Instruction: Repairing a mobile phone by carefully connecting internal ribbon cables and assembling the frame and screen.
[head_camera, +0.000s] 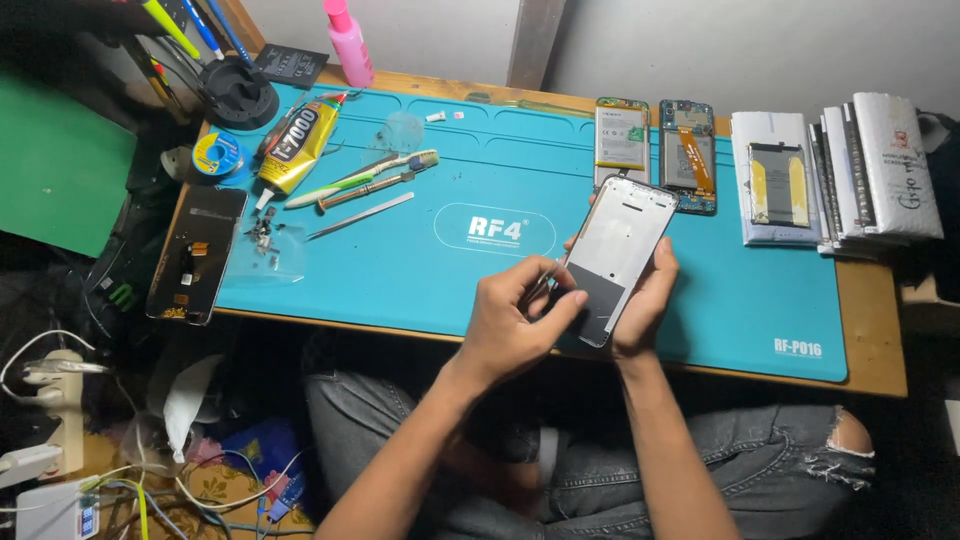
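Right hand (645, 300) grips a white phone frame (618, 255) over a teal mat (420, 180); left hand (510, 315) pinches tweezers (545, 283) against it.

— Surface?
— Wooden tabletop (870, 330), nearly covered by a teal work mat (420, 260).
— Left of frame?
— Yellow glue tube (298, 147), solder spool (217, 155), toothbrush (360, 178), metal tweezers (360, 215), a cluster of small screws (265, 235). A dark phone screen (197, 255) overlaps the mat's left edge.
— Top?
— Pink bottle (349, 40); two opened phone bodies (653, 150) side by side.
— Right?
— Stacked white boxes (840, 175), leaning together.
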